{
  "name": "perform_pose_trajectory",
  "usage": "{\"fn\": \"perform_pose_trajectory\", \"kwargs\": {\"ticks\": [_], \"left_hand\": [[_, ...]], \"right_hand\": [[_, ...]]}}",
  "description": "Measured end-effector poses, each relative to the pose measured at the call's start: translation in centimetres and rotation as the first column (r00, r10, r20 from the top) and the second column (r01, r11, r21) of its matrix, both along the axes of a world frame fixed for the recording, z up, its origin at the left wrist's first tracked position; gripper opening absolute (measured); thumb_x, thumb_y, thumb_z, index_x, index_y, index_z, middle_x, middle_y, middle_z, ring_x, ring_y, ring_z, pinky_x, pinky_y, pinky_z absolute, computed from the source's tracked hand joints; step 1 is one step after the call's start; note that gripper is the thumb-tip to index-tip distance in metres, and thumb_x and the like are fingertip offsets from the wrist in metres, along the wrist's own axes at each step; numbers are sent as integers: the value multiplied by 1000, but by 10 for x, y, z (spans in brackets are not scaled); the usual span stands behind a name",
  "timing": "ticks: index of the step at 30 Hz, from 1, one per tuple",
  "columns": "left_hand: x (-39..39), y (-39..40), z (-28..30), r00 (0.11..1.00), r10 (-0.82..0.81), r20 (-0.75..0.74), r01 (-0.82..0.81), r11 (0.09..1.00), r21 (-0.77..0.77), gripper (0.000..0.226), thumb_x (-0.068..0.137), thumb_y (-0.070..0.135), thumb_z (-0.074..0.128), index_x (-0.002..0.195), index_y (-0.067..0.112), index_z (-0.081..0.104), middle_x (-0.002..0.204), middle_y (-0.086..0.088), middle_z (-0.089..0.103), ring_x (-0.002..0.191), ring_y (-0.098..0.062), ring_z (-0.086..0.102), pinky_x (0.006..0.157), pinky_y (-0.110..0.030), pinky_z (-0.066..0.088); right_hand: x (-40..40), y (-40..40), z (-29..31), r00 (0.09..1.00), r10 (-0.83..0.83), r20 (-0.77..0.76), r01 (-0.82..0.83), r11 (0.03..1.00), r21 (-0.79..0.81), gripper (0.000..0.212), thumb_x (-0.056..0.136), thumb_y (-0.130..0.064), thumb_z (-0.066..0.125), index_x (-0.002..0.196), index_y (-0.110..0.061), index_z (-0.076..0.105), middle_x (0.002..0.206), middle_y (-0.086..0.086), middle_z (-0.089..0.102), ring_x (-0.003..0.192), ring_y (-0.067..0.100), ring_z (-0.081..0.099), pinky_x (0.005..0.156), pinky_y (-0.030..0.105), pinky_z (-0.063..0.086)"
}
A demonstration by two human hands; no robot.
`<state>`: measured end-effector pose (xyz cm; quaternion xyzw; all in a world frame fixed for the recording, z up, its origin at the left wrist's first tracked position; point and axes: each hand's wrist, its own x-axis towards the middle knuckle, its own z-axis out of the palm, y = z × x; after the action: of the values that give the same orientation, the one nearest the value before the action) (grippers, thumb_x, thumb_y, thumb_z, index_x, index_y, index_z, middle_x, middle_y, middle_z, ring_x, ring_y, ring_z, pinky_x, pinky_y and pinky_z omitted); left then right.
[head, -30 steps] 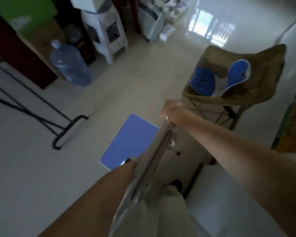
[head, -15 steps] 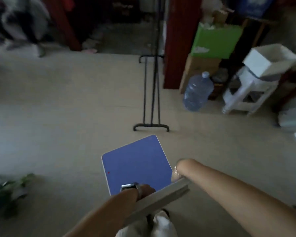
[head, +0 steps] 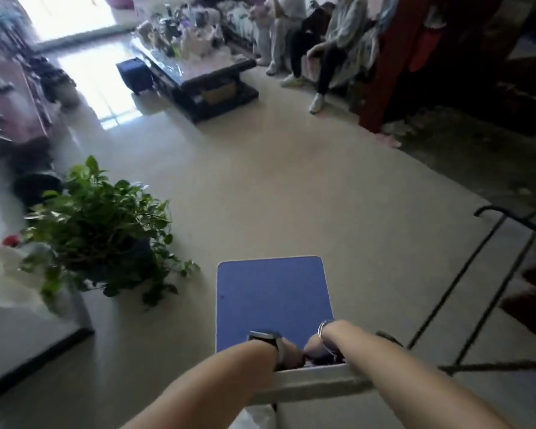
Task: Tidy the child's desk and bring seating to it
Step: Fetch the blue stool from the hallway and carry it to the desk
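Both my forearms reach forward and down, side by side, to the pale backrest rail (head: 316,382) of the chair I am carrying. My left hand (head: 287,351), a watch (head: 265,335) strapped at the wrist, curls over the top of that rail, and my right hand (head: 317,348), with a thin bracelet (head: 321,328) at the wrist, curls over it just beside the left, the two nearly touching. My grip on each side is closed around the rail, though the fingers themselves are hidden behind it. The chair's blue seat (head: 273,298) juts out flat ahead of my hands, over the pale floor (head: 291,187).

Left of the seat, near but apart, stands a leafy potted plant (head: 99,230), its trailing leaves reaching toward the seat's corner. Right of the seat, a black metal rack frame (head: 483,274) slants across the floor, its nearest bar close to my right forearm. Well beyond the seat, across open floor, a dark low coffee table (head: 205,72) is crowded with small things too blurred to name, with a dark stool (head: 135,74) at its left end. To the right of that table, people sit (head: 325,38) on a sofa, their legs stretched to the floor. A red pillar (head: 387,66) rises beside them. The floor straight ahead of the seat lies open up to the coffee table.
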<state>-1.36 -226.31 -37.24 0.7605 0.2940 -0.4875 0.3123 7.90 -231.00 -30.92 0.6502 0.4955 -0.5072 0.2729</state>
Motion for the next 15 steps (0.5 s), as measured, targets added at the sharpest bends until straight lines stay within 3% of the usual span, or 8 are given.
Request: {"fn": "perform_pose_trajectory", "kwargs": {"ticks": [2,6,9,12,15], "left_hand": [[15,57,3,998,57,-1,-57,998,-8,42,91,37,43,121,14,62,123,-7,62,106,-25,61,84,-36,44],[58,164,11,990,138,-20,-138,990,-11,42,91,37,40,118,15,62,122,-8,62,108,-27,61,93,-39,47],[96,243,14,961,274,18,-274,962,-18,40,90,38,45,118,16,63,123,-7,63,109,-26,62,93,-38,46],[133,317,10,931,358,73,-358,934,-19,42,87,44,47,116,19,63,123,-6,63,107,-27,62,95,-40,47],[162,393,12,906,417,75,-417,909,-11,45,90,43,42,118,15,62,125,-9,61,110,-28,60,93,-38,46]], "right_hand": [[23,61,3,995,86,46,-75,977,-197,23,96,-34,36,88,-20,53,83,-2,53,85,26,50,81,33,35],[69,183,8,989,136,56,-118,963,-244,27,93,-30,38,74,-17,53,77,3,52,72,24,50,73,31,39],[110,269,3,982,179,62,-154,947,-282,24,91,-34,45,80,-18,58,85,3,56,83,25,54,77,32,42],[148,357,-2,969,235,81,-207,943,-260,32,90,-39,48,108,-17,62,103,4,59,93,25,55,83,33,43],[179,440,2,943,316,105,-281,924,-261,26,90,-33,45,102,-16,60,100,5,58,90,26,54,82,33,42]]}}
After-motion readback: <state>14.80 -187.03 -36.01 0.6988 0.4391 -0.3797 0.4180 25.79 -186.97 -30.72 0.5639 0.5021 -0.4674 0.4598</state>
